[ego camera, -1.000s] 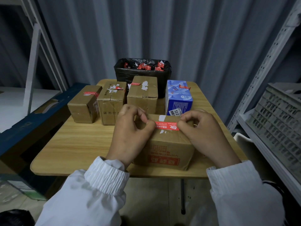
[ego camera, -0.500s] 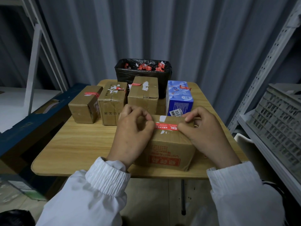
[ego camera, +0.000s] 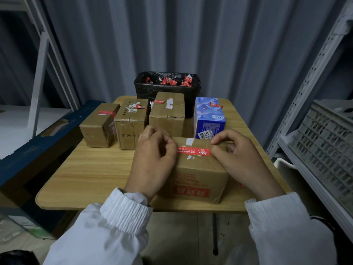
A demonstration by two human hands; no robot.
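Head view, single frame.

Work surface: small wooden table [ego camera: 86, 169], rounded corners, set against a corrugated grey wall.

Item in hand: a cardboard carton [ego camera: 198, 170] at the near edge of the table, red print on the side that faces the camera. It sits flat on the tabletop, between the two hands. A red label strip [ego camera: 193, 151] with white characters lies across its top face, running left to right, just in front of a torn white patch of old tape.

Left hand [ego camera: 152, 163]: rests on the carton's left top edge, fingers curled inward. Thumb and fingertips are together at the strip's left end and pinch it there.

Right hand [ego camera: 244, 163]: rests on the carton's right top edge, fingers bent. The thumb tip touches the strip's right end and the forefinger sits just behind it, with a small gap between the two. Cannot tell whether this is a pinch on the strip or a press down onto it.

Both wrists come out of white elastic-cuffed sleeves.

Back row on the table, left to right: three brown boxes [ego camera: 99, 127], each carrying a red strip or torn white patches on top, then a blue tissue pack [ego camera: 209, 117] with a red strip on top, which stands just behind the carton. Behind the row, at the far table edge, is a bin with a black liner [ego camera: 145, 92] holding many crumpled red strips.

Off the table, to the right: a grey slotted crate [ego camera: 328, 142] on a metal shelf.
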